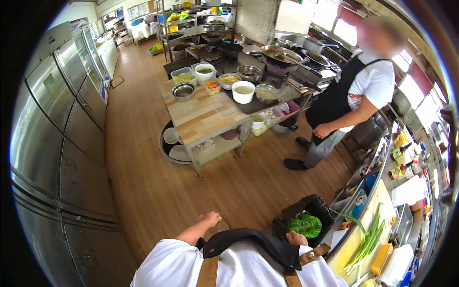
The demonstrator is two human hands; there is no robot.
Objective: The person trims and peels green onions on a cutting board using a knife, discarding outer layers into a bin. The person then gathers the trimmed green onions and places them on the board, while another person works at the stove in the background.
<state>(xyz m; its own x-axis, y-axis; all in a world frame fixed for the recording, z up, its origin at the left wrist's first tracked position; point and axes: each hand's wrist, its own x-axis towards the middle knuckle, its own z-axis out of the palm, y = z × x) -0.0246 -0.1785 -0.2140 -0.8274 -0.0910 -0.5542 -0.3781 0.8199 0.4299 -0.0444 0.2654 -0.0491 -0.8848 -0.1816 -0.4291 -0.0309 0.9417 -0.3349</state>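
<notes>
In a working kitchen, we counted two metal bowls [183,91], one white bowl [243,92] and one wide pan [281,54] on and beyond the wooden table [201,119], where a second person [351,100] stood in a black apron. Our left hand [211,218] hung loosely curled and empty over the floor. Our right hand [296,237] rested at the rim of the one black bin [306,208], just beside its green bag [304,225]; we could not tell its grip. One bunch of green onions [368,241] lay on the counter.

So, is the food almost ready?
Partly. Bowls of cut ingredients already fill the wooden table. The left hand holds nothing; the right hand hangs by the black bin with green scraps. The green onions on the board lie whole, not yet cut.
</notes>
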